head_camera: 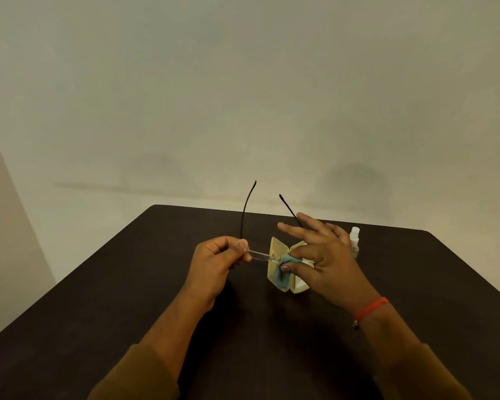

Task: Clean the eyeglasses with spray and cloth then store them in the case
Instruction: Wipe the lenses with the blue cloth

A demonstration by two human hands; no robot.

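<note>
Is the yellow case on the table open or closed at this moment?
Open. The case stands on the table with its two yellow halves spread apart behind the cloth.

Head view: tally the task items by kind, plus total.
Eyeglasses: 1, held in the left hand
Cloth: 1, blue-green, pinched on a lens by the right hand
Case: 1, pale yellow, open on the table
Spray bottle: 1, white
Total: 4
</note>
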